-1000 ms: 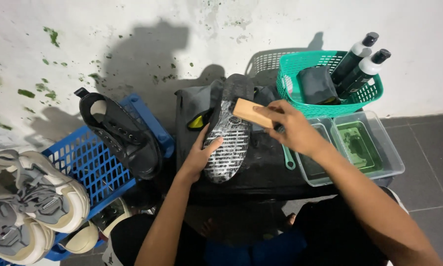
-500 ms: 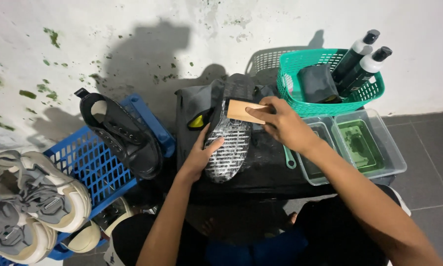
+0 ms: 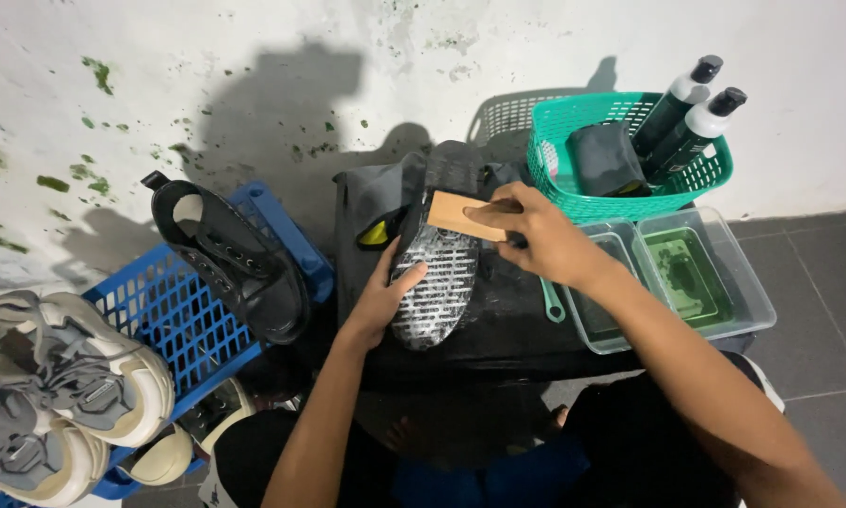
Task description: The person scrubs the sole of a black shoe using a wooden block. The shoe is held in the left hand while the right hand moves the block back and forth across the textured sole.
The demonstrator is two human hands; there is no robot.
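**Sole-up shoe under a wooden brush**

Nearest the person, down at the bottom of the view, dark-clothed knees frame the low black-covered work surface (image 3: 498, 329) that everything sits on. On it lies a dark shoe turned sole-up (image 3: 439, 282), its pale, lathered tread facing the ceiling and its toe pointing back toward the person. The left hand (image 3: 385, 299) cups the shoe's left edge, fingers curled round the side and thumb resting against the sole, steadying it. The right hand (image 3: 536, 235) comes in from the right and pinches a flat tan wooden-backed brush (image 3: 462, 216) between thumb and fingers; the brush lies on the heel end of the sole, tilted slightly.

Just right of the shoe, a thin green handle (image 3: 553, 303) pokes out beside two clear plastic tubs (image 3: 672, 282), the right one holding greenish water. To the left, a blue plastic crate (image 3: 173, 315) carries a black lace-up shoe (image 3: 235, 263) resting on its side, and a pair of grey-and-cream chunky sneakers (image 3: 47, 395) is stacked at the crate's near corner.

Farther back, against the stained white wall (image 3: 253, 85), a teal plastic basket (image 3: 630, 150) holds a dark folded cloth (image 3: 606, 160) and two dark bottles with white collars and black caps (image 3: 691, 113), leaning right. A white mesh basket (image 3: 512, 113) shows behind it.
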